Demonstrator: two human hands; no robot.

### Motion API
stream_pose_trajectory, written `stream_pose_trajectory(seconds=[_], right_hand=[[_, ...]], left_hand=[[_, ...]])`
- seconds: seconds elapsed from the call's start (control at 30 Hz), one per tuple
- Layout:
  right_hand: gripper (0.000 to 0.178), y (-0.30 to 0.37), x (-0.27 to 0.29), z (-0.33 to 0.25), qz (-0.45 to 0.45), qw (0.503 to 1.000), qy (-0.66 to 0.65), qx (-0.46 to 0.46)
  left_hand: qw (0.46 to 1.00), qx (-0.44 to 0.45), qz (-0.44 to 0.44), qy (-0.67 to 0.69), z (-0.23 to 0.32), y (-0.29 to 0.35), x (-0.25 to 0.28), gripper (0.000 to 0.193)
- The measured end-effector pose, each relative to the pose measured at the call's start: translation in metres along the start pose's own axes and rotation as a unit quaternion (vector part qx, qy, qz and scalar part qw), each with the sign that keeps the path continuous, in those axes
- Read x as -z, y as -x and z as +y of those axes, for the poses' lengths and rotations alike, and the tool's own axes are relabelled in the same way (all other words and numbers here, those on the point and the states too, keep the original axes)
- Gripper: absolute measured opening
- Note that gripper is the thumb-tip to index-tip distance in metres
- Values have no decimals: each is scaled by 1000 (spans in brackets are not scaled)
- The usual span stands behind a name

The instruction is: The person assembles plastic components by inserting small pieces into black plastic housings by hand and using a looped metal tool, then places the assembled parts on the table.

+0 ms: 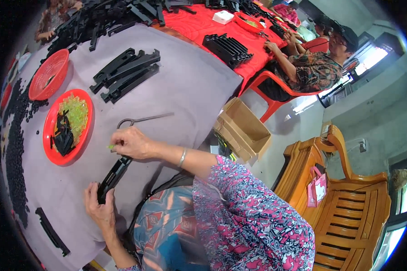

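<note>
down at the near edge of the grey-covered table (190,81), the left hand (100,208) is clenched around the near end of a long black plastic strip (114,177), which runs away from the person toward the right hand (130,142). the right hand rests over the strip's far end, its fingertips pinched on a small yellow-green piece (110,146) just at the strip. a bracelet (182,157) sits on the right wrist.

just beyond the right hand lies a metal hook tool (142,120), apart from the fingers. to the left stands a red plate (54,153) holding yellow-green pieces (77,113) and a few black parts (63,135). farther left and away is a red basket (47,74), and a stack of black strips (126,73) lies in the middle of the table. small black bits (13,149) are scattered along the left edge, and one more black strip (52,231) lies near the left hand, not touching it. on the right, off the table, an open cardboard box (242,128) sits on the floor.
</note>
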State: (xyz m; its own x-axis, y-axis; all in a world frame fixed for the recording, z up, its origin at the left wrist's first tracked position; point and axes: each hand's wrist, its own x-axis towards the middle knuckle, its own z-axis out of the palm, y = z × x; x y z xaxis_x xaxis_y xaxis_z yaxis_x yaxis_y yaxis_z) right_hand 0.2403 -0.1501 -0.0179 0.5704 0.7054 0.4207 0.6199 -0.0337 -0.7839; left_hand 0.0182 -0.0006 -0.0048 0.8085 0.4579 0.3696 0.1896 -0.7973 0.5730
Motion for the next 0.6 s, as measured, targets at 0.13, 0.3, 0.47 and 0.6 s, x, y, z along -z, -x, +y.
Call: stream_pose_trajectory(seconds=[0.13,0.3,0.47,0.6], right_hand=[[15,-2,4,-10,-5,998,-47,-41],[18,0,1,-3,6,999,-36,-26],[18,0,4,-5,4,999,-41,-10],[18,-1,3,-5,-2,999,-42,-19]], left_hand=[[1000,-2,-5,23,1,-1,0,43],[1000,3,-17,18,7,-2,3,40],[999,-29,-16,8,4,-3,1,39],[999,-23,-15,33,2,-3,2,39]])
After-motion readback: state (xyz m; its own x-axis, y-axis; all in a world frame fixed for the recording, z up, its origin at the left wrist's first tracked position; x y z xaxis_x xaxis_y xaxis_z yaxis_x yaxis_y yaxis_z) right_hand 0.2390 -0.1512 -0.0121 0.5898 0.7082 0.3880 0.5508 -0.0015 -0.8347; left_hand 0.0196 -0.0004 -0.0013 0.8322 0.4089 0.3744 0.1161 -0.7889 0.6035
